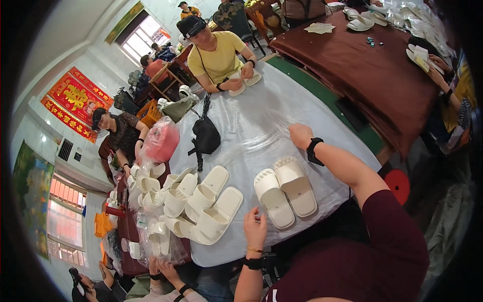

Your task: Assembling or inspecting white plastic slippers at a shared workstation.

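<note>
A pair of cream slippers (pixel 285 194) lies side by side on the pale table cover (pixel 297 95), toes pointing away from me. Just left of their heels is my left hand (pixel 255 229), its fingers loosely bent and holding nothing. My right hand (pixel 301 136) is beyond the slippers' toes, with its fingers curled in at the edge of a crinkled clear plastic bag (pixel 264 138). The fingertips of that hand are partly hidden. A heap of loose cream slippers (pixel 204 201) covers the table's near left part.
A black bag (pixel 206 136) with a strap rests left of centre. Across the table a person in yellow (pixel 221 58) handles slippers. Other people work at the left beside a pink plastic bag (pixel 162 141) and bagged slippers (pixel 158 236). A brown-covered table (pixel 362 65) stands at the right.
</note>
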Motion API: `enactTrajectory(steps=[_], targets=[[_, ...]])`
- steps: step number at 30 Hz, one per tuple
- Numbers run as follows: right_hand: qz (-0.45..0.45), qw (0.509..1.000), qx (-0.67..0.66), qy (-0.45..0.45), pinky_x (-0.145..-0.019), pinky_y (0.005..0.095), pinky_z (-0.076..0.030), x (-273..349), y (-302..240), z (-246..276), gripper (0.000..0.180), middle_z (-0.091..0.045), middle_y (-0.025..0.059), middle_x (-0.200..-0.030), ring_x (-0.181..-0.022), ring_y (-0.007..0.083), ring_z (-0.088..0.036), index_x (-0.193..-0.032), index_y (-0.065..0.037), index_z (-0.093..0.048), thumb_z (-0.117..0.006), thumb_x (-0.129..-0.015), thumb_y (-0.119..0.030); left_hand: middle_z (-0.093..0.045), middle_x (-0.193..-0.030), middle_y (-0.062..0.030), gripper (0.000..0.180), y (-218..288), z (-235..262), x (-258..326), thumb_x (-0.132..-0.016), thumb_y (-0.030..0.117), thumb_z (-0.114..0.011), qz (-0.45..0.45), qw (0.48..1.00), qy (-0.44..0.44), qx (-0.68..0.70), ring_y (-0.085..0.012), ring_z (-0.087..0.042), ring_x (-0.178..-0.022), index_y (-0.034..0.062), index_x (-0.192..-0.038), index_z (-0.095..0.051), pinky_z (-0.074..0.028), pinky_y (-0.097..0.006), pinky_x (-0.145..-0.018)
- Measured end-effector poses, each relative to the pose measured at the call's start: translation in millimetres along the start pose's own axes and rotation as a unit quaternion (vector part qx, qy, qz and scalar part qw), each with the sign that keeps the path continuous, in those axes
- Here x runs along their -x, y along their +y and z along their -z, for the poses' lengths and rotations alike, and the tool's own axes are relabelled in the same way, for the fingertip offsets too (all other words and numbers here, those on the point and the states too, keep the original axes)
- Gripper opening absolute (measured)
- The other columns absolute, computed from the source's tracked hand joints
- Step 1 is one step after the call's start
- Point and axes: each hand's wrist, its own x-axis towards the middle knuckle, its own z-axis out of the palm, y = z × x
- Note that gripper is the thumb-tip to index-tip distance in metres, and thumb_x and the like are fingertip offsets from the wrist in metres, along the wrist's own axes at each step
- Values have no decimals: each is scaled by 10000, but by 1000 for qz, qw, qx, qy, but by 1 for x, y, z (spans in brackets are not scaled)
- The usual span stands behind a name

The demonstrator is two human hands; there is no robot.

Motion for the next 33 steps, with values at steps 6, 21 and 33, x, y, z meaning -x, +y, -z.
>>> enactTrajectory(steps=[6, 21, 33], targets=[[-6, 998, -9, -61, -685, 455, -533, 26, 0, 23, 184, -665, 223, -847, -788, 377, -659, -790, -1, -680, -538, -715, -89, -616, -953, -120, 287, 3, -5, -4, -815, 96, -641, 4, 1000, -10, 22, -172, -608, -712, -10, -1081, -611, -499, -290, -608], [141, 947, -100, -272, -646, 430, -501, 136, 5, 139, 240, -650, 204, -748, -699, 371, -630, -802, -23, -685, -600, -700, -222, -625, -970, -123, 292, 110, -33, -40, -840, 97, -637, -130, 978, -136, 93, -260, -640, -823, 60, -1128, -611, -512, -360, -699], [181, 886, -339, -258, -728, 351, -487, 95, -34, 98, 202, -673, 155, -937, -813, 259, -625, -963, -21, -649, -598, -834, -168, -640, -829, -129, 91, 89, -47, -48, -855, 95, -641, -142, 983, -27, 112, -272, -622, -736, 18, -902, -656, -493, -316, -652]])
